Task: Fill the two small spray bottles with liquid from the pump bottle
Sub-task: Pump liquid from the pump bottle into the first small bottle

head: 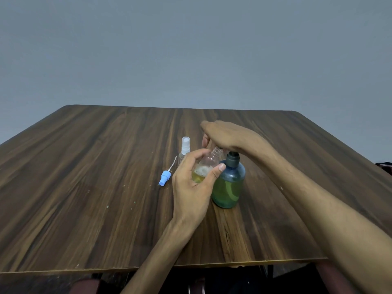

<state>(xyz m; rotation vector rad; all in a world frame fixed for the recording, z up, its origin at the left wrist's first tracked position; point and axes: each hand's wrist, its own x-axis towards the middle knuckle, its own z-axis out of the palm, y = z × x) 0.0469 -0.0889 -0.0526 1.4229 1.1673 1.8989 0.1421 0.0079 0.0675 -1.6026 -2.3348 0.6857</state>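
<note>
Head view, A: What has the left hand [192, 187] got?
B: Fingers curled round an uncapped clear small spray bottle [209, 166], tilted against the blue-green round pump bottle [229, 183].
A: Right hand [229, 134]?
B: Flat, pressing the pump.

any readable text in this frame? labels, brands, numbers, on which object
None readable.
Pump bottle: no label or print visible.
Open spray bottle held in the left hand: clear, no print visible.
Capped spray bottle: no print visible.
Blue spray head lying on the table: no markings visible.
</note>
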